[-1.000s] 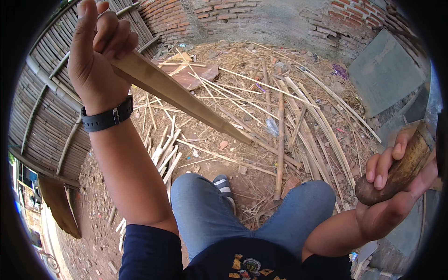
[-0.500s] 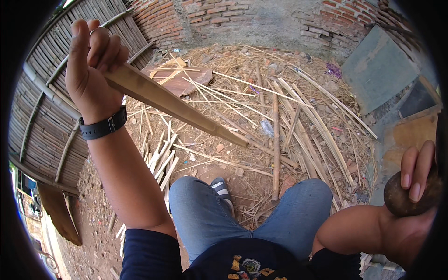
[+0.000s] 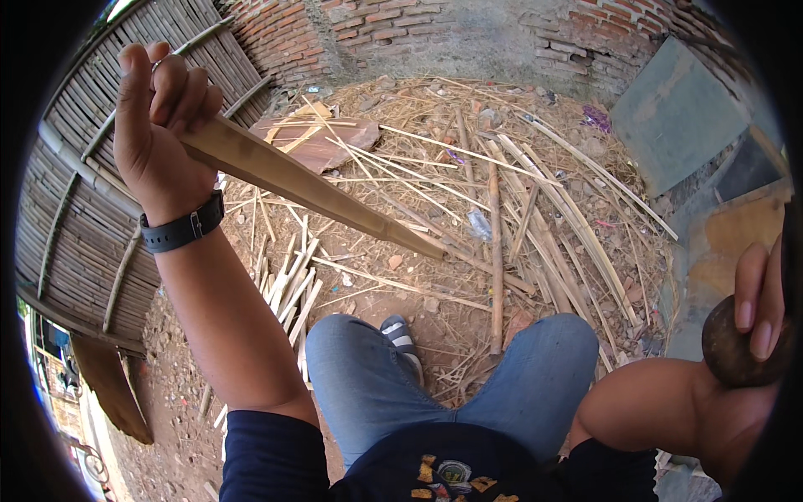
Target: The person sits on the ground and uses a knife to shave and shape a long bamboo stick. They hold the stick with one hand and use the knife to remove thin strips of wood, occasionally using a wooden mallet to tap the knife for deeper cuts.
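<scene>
Two hands at work, well apart: left hand [image 3: 159, 125] raised high at the upper left, fingers [image 3: 180, 88] clamped around the thick end of a long bamboo slat [image 3: 305, 188]; right hand [image 3: 753, 335] low at the far right edge, fingers wrapped over a dark rounded wooden handle [image 3: 736, 356], probably of a tool, though the rim of the view cuts off the rest. Slat pale tan, flat and smooth-faced, broad at the grip and tapering to a point, held in the air and slanting down and rightward, tip over the littered ground above the knees. Black wristwatch [image 3: 180, 230] strapped just below the left hand. Blue jeans [image 3: 468, 385] on both bent legs, a striped shoe [image 3: 401, 335] showing between them. No worktop as a surface, only a dirt floor [image 3: 435, 293] strewn with split bamboo strips [image 3: 288, 289], long thin canes and dry shavings, a flat brown board [image 3: 322, 138] lying among them. Woven bamboo fence [image 3: 75, 192] along the left side, red brick wall [image 3: 468, 33] at the back, a grey panel [image 3: 677, 117] leaning at the right.
</scene>
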A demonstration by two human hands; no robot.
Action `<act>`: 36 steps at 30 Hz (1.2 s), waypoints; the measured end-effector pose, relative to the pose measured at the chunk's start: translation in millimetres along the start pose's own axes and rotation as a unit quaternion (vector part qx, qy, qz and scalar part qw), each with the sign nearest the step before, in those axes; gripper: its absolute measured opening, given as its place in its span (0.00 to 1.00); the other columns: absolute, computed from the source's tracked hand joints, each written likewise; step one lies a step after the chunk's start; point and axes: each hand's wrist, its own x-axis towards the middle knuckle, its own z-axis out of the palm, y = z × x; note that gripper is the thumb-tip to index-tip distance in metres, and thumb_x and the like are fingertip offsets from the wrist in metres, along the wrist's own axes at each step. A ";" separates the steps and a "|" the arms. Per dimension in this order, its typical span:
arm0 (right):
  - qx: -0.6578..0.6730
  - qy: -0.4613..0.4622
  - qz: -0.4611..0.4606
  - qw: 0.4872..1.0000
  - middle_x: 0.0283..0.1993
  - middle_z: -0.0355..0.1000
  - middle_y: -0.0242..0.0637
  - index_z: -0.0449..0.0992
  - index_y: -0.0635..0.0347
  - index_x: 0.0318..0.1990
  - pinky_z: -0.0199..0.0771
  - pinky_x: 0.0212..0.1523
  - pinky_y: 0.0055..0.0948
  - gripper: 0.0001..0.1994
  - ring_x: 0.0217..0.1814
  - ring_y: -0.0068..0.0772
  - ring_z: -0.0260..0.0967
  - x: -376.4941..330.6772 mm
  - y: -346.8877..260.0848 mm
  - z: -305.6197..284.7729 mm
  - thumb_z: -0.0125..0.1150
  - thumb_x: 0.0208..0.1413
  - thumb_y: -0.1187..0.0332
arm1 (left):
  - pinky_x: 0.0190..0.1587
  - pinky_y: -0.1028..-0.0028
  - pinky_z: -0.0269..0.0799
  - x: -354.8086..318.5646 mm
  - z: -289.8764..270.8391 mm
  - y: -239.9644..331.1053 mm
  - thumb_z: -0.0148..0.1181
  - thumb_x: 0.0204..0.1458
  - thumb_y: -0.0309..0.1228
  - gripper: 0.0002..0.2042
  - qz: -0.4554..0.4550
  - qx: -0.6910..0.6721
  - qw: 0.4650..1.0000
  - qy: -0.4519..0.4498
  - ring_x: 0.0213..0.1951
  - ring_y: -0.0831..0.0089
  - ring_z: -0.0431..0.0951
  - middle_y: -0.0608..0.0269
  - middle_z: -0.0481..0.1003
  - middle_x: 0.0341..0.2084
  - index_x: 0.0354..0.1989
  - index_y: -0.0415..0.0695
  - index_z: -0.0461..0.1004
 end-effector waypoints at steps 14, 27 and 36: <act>-0.003 0.000 0.001 1.000 0.31 0.63 0.39 0.58 0.65 0.56 0.63 0.22 0.23 0.36 0.20 0.23 0.59 2.7 8.7 -5.8 0.56 0.51 0.43 | 0.23 0.81 0.51 0.2 1.5 -0.9 0.58 0.60 0.41 0.19 0.005 -0.004 1.000 0.002 0.18 0.85 0.52 0.75 0.55 0.16 0.44 0.36 0.65; -0.006 -0.003 0.000 1.000 0.31 0.64 0.38 0.58 0.65 0.57 0.63 0.22 0.22 0.35 0.20 0.21 0.59 3.1 9.5 -1.6 0.57 0.52 0.46 | 0.23 0.82 0.51 -1.0 -1.4 -1.2 0.58 0.60 0.43 0.18 0.003 -0.003 1.000 0.016 0.18 0.85 0.52 0.76 0.56 0.16 0.42 0.38 0.67; 0.001 -0.009 0.002 1.000 0.32 0.64 0.37 0.59 0.66 0.57 0.63 0.22 0.21 0.34 0.20 0.20 0.59 5.0 12.5 7.7 0.58 0.52 0.48 | 0.23 0.81 0.51 -0.2 -3.8 -2.0 0.57 0.60 0.43 0.18 -0.002 -0.021 1.000 0.008 0.18 0.85 0.52 0.76 0.55 0.16 0.42 0.38 0.68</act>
